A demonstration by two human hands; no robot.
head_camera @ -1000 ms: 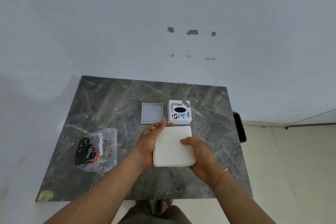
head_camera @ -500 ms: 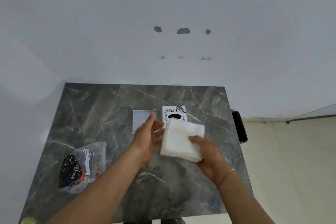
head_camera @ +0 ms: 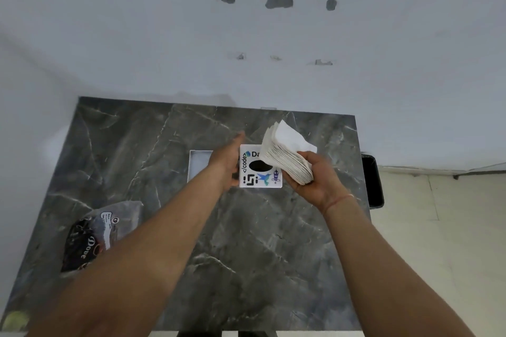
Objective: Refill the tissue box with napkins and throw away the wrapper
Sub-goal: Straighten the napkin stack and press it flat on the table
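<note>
A white tissue box (head_camera: 260, 174) with stickers and a black oval opening on top stands on the grey marble table (head_camera: 246, 241). My left hand (head_camera: 226, 163) rests against the box's left side, fingers around it. My right hand (head_camera: 312, 175) holds a thick stack of white napkins (head_camera: 284, 153), tilted on edge above the box's right side. The clear plastic wrapper (head_camera: 101, 235) with dark "Dove" print lies at the table's left front.
A shallow white tray-like lid (head_camera: 198, 164) lies just left of the box, partly behind my left hand. A black bin (head_camera: 372, 180) stands on the floor off the table's right edge. A white wall rises behind the table.
My right hand has lifted the napkin stack alone, up and to the right, tilting it. My left hand let go of the stack and moved onto the tissue box's left side.
</note>
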